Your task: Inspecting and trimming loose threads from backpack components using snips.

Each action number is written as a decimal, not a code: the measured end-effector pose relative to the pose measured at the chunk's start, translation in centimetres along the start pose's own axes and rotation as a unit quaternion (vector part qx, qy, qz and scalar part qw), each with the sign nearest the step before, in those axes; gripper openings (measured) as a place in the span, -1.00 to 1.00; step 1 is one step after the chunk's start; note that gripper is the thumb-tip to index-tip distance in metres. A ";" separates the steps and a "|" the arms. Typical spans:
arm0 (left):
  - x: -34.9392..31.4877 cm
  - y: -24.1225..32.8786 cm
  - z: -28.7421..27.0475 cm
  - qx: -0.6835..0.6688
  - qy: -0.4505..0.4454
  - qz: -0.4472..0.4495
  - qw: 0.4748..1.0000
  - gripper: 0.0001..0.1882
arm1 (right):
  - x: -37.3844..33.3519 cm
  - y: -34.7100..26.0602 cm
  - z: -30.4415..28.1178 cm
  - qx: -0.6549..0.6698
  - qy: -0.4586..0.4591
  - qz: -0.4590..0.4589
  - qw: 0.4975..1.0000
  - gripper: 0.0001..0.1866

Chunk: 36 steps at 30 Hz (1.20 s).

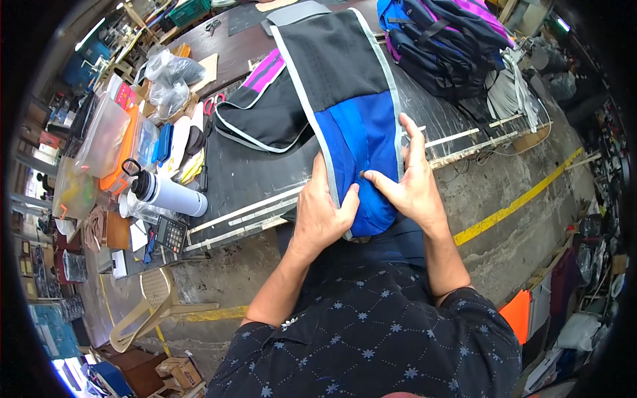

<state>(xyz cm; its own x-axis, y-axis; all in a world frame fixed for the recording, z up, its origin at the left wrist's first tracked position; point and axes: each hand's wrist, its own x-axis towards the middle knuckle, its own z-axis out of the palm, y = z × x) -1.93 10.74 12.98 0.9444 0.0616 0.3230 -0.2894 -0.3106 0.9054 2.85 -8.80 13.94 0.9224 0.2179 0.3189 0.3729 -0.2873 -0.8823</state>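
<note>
Both my hands hold a long sewn fabric panel (338,63), black at its far part and blue toward me, with pale grey binding along its edges. My left hand (324,209) grips the blue end from the left, thumb pressed on top and fingers hidden beneath. On the opposite edge my right hand (413,189) pinches the cloth with its thumb near the middle, the index finger raised along the binding. The blue end bulges and folds between my thumbs. Beyond it, a black strip with a purple section (265,73) curls on the table.
The dark worktable (259,176) has worn, pale-striped edges. On its left are a white bottle (176,196), a calculator (171,234), red-handled scissors (213,103) and plastic boxes (109,139). A navy and purple backpack (444,50) lies at the far right. A beige plastic chair (156,292) stands lower left.
</note>
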 end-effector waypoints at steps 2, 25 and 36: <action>-0.2 -0.2 0.1 -0.010 -0.003 0.003 1.000 -0.28 | -0.3 0.3 0.3 -0.029 0.021 -0.010 0.999 0.19; -0.6 -6.6 -12.7 0.038 -0.018 -0.169 0.985 -0.27 | 7.1 1.3 -6.3 -0.007 0.106 -0.027 0.994 0.12; -2.6 -6.1 -11.3 0.409 0.133 0.136 0.892 -0.73 | 5.7 4.1 -2.8 0.086 -0.119 -0.036 0.988 -0.49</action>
<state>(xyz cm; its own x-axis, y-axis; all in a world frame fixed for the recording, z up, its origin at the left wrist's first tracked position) -4.37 23.23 9.70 0.7553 0.0671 0.6519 -0.1885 -0.9304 0.3142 9.94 -11.31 13.13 0.8364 0.4518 0.3103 0.3954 -0.1052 -0.9125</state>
